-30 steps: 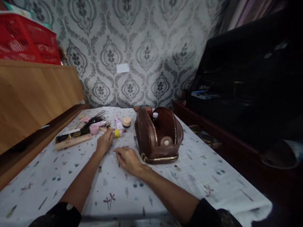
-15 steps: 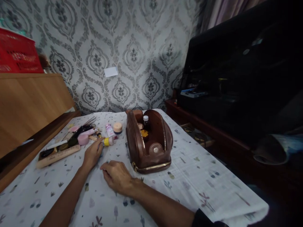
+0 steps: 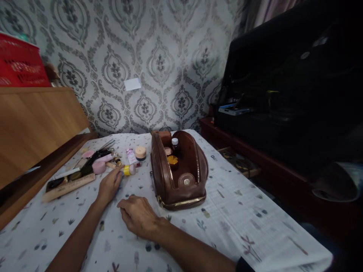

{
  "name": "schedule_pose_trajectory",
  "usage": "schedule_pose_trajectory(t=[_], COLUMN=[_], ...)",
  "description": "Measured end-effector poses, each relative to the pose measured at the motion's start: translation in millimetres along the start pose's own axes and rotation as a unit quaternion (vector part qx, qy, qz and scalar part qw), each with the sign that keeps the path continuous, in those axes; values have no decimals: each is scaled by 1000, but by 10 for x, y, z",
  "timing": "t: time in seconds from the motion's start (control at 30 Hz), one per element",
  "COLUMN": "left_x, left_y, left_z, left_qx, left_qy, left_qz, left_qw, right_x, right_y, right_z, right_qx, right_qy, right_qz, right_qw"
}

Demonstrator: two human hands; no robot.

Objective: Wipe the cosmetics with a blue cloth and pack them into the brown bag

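Observation:
My left hand reaches to the cosmetics on the left of the table, fingers stretched forward. Its fingertips are at a small yellow-and-pink bottle lying on its side; whether they grip it is unclear. Palm down on the cloth, my right hand lies with fingers loosely curled, their undersides hidden. To its right stands an unzipped brown toiletry bag. Inside are a white-capped bottle and an amber-lidded jar. Beyond my left hand are a pink jar, a pink tube and a beige-lidded jar.
A long beige palette and several brushes lie at the left. The printed white cloth covers the table. A wooden panel with a red basket stands left; a large dark screen stands right.
My right hand has shifted slightly left and down in the picture. My left hand stays by the yellow-and-pink bottle; the view has tilted a little.

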State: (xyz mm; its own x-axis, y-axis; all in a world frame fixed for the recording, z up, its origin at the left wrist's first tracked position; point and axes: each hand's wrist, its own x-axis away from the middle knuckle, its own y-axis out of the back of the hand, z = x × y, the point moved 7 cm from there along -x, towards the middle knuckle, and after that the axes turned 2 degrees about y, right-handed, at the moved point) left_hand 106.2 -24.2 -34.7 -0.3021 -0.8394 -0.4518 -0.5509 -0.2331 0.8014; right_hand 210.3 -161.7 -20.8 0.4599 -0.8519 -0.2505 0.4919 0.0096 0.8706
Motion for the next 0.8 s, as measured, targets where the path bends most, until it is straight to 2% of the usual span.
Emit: schedule_pose_trajectory(t=[0.23, 0.4, 0.53, 0.67, 0.73, 0.8], left_x=[-13, -17, -19, -18, -18, -20], left_y=[23, 24, 16, 30, 40, 41], left_z=[-5, 15, 40, 32, 19, 19], left_qx=[14, 18, 18, 26, 33, 37], left_qy=[15, 19, 20, 19, 20, 27], left_qz=[7, 13, 8, 5, 8, 15], left_qw=[1000, 1000, 1000, 999, 999, 999], right_x=[26, 74, 99, 8, -63, -124], right_y=[-87, -106, -126, -163, -166, -144], right_z=[53, 148, 336, 514, 517, 464], right_qx=[-23, 1, 49, 116, 121, 104], right_qy=[29, 32, 88, 161, 157, 126], right_qz=[-25, -3, 11, 72, 121, 136], right_qw=[999, 999, 995, 977, 973, 977])
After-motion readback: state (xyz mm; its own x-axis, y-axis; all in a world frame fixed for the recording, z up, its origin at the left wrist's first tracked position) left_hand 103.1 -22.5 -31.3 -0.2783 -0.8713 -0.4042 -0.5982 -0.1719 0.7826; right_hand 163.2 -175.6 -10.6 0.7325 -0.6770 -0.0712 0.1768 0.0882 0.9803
